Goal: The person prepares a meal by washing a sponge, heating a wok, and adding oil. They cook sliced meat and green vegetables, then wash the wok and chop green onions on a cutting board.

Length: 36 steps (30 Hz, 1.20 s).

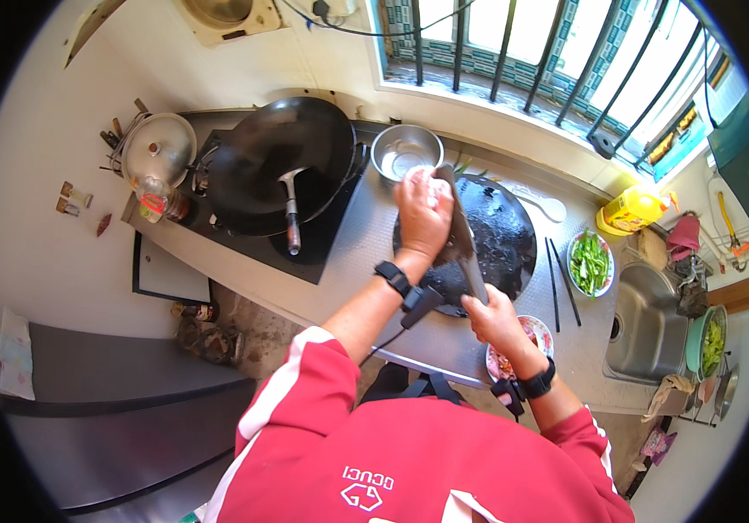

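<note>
My right hand (495, 320) grips the handle of a cleaver (461, 229), its broad blade tilted on edge over the left side of a round black chopping board (495, 242). Against the blade's left face, my left hand (423, 212) holds some pale food pieces (438, 189); brightness blurs exactly what they are. Just beyond the left fingers stands a stainless steel bowl (407, 151). The board looks wet. Partly under my right wrist, a patterned bowl (541, 332) contains what looks like raw meat.
Left on the hob sits a large black wok (263, 163) with a spatula (292, 216) in it. Right of the board lie black chopsticks (563, 281), a white spoon (550, 208) and a bowl of chopped greens (589, 265). Beyond are a yellow bottle (633, 209) and a sink (649, 320).
</note>
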Tool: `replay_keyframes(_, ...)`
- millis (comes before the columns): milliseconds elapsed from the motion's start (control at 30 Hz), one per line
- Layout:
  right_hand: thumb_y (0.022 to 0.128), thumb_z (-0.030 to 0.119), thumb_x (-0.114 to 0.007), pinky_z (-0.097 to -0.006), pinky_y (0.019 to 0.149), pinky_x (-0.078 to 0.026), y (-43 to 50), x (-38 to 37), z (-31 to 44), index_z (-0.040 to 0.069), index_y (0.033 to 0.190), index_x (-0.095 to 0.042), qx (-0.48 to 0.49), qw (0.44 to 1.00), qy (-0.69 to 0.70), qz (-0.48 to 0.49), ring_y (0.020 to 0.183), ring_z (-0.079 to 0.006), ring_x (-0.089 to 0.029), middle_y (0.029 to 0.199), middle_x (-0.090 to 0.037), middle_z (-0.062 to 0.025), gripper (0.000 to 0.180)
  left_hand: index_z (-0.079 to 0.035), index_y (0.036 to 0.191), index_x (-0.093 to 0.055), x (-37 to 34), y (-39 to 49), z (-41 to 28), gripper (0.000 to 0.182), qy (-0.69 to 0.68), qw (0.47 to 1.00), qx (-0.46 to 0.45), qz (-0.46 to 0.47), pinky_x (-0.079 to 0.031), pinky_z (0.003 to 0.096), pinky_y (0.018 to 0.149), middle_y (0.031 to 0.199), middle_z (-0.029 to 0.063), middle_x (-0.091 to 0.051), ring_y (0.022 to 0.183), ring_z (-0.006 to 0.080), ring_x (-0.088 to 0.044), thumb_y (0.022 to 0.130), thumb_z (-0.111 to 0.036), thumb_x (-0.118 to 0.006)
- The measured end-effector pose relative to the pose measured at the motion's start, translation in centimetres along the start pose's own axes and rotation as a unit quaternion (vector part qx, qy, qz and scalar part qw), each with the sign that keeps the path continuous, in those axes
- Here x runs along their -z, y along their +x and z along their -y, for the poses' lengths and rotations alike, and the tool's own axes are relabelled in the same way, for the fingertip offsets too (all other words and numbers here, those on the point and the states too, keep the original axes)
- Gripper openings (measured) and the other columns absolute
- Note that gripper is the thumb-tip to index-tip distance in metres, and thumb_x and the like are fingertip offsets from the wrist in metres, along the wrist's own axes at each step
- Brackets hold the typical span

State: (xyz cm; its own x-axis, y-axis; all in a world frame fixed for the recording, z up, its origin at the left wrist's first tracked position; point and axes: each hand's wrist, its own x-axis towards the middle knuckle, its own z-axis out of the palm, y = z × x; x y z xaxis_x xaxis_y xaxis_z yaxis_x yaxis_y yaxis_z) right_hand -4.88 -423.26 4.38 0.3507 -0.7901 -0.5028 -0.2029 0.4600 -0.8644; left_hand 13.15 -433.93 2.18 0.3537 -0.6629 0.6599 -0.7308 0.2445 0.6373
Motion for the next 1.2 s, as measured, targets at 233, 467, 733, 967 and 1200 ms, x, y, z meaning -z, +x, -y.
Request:
replay_keyframes(233, 0.088, 0.027, -0.06, -0.0244, 0.038, -0.034, 6.3, -8.8, 5.2, 0.007, 0.084, -0.05, 0.054, 0.995, 0.012, 0.085, 0.045, -0.0075, -0.042, 0.06, -0.045, 0.0017, 0.024, -0.005, 0.102, -0.06, 7.6, 8.5, 12.6, 0.024, 0.132, 0.988, -0.022, -0.072, -0.039, 0.0427, 0.09, 0.106, 0.0154, -0.056, 0.101, 0.0335, -0.05, 0.081, -0.018, -0.063)
replay_keyframes(467, 0.089, 0.027, -0.06, -0.0229, 0.037, -0.034, 5.6, -8.9, 4.2, 0.008, 0.086, -0.05, 0.007, 0.995, 0.083, 0.057, 0.044, -0.007, -0.041, 0.06, -0.044, 0.0021, 0.021, -0.005, 0.087, -0.066, 11.9, 11.5, 19.1, 0.017, 0.152, 0.97, 0.187, -0.022, -0.048, 0.0429, 0.077, 0.089, 0.0181, -0.063, 0.086, 0.0368, -0.059, 0.086, -0.019, -0.057)
replay_keyframes(733, 0.09, 0.029, -0.061, -0.0236, 0.043, -0.034, -2.3, 1.4, -3.5, 0.007, 0.088, -0.054, 0.063, 0.988, 0.027, -0.142, 0.047, -0.0063, -0.042, 0.058, -0.047, 0.0026, 0.023, 0.001, 0.088, -0.06, 7.5, 3.0, 5.0, 0.016, -0.133, 0.985, 0.054, 0.099, -0.047, 0.0276, 0.072, 0.086, 0.0101, -0.06, 0.078, 0.0186, -0.059, 0.094, -0.01, -0.049)
replay_keyframes(967, 0.087, 0.021, -0.06, -0.0363, 0.057, -0.045, -16.9, 12.4, -11.9, 0.001, 0.089, -0.056, 0.095, 0.885, -0.29, -0.352, 0.06, -0.0245, -0.056, 0.07, -0.058, -0.0113, 0.021, -0.002, 0.092, -0.064, 4.7, -12.3, 5.1, 0.016, -0.021, 0.964, 0.137, 0.226, -0.044, 0.0363, 0.085, 0.091, 0.0126, -0.06, 0.092, 0.0271, -0.056, 0.088, -0.016, -0.056)
replay_keyframes(1200, 0.078, 0.021, -0.067, -0.0405, 0.061, -0.048, -23.4, 19.5, -22.2, 0.007, 0.089, -0.054, 0.054, 0.753, -0.483, -0.444, 0.071, -0.0324, -0.059, 0.079, -0.059, -0.0116, 0.021, 0.001, 0.103, -0.058, 0.5, -11.8, 15.5, 0.035, 0.186, 0.954, 0.187, 0.14, -0.045, 0.0429, 0.083, 0.097, 0.0193, -0.061, 0.092, 0.0343, -0.057, 0.079, -0.023, -0.067)
